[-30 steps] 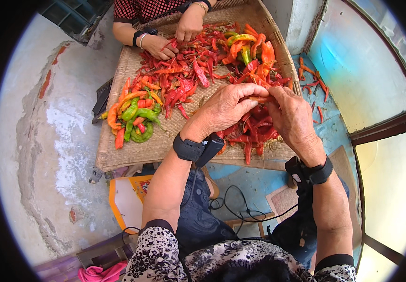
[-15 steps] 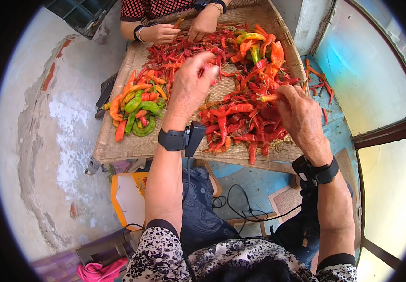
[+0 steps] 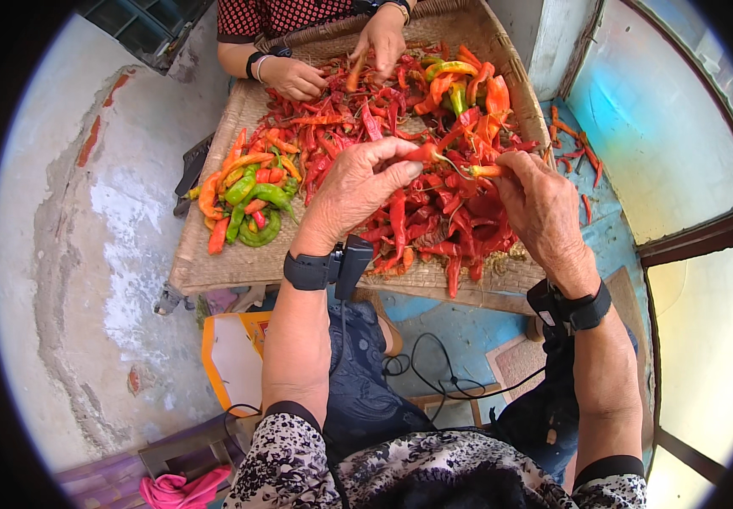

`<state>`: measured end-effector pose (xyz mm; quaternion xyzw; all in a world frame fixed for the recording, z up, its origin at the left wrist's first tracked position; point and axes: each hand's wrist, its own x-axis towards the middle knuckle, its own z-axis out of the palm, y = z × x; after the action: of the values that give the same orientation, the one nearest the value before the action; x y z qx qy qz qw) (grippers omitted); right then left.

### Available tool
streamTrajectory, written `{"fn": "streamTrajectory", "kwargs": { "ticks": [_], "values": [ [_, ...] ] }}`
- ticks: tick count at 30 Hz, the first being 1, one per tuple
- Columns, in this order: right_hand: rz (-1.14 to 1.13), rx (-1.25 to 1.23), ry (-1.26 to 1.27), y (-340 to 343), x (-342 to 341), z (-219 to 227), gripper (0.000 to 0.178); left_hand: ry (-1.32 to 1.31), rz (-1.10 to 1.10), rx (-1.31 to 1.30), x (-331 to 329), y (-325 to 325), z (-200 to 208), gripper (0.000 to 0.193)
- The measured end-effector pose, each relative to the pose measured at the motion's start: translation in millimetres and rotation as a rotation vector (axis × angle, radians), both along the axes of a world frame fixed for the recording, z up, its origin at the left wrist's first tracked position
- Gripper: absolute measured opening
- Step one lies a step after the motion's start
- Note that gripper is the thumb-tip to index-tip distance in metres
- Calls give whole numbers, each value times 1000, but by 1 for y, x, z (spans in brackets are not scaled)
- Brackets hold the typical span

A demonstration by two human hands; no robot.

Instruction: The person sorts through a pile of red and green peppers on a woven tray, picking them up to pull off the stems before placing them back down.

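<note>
Between thumb and fingers, my left hand pinches a red chili pepper, its curved green stem pointing right. Just across from that stem, my right hand is closed on an orange chili pepper; most of it is hidden by the fingers. Below both hands lies a heap of red chili peppers. These rest on a large woven tray. Left of my left hand sits a smaller pile of green, orange and red peppers. Orange and yellow-green peppers lie at the tray's far right.
Across the tray, a co-worker's two hands work over more red peppers. Several peppers lie on the blue floor to the right. A plastered wall stands left, framed panes right. Black cables loop below the tray.
My left hand has moved down and right and now pinches a red chili pepper. My right hand stays nearly in place with its orange one. The co-worker's hands have shifted.
</note>
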<state>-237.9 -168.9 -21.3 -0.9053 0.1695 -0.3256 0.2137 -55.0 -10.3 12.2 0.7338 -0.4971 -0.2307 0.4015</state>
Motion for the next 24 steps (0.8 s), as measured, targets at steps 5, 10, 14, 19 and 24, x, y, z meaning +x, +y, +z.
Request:
{"fn": "streamTrajectory", "kwargs": {
  "ticks": [5, 10, 14, 19, 24],
  "values": [
    [24, 23, -34, 2, 1, 2, 15, 266, 107, -223, 8, 2, 0, 31],
    [29, 80, -146, -5, -5, 6, 15, 252, 246, -200, 11, -10, -5, 32],
    [113, 37, -299, -3, 13, -15, 21, 352, 439, -379, 45, 0, -17, 40],
    [64, -66, -187, 6, 2, 9, 28, -257, 547, -316, 37, -1, -20, 51],
    [13, -183, -95, 9, -2, 3, 24, 233, 12, -179, -56, -17, -1, 26]
  ]
}}
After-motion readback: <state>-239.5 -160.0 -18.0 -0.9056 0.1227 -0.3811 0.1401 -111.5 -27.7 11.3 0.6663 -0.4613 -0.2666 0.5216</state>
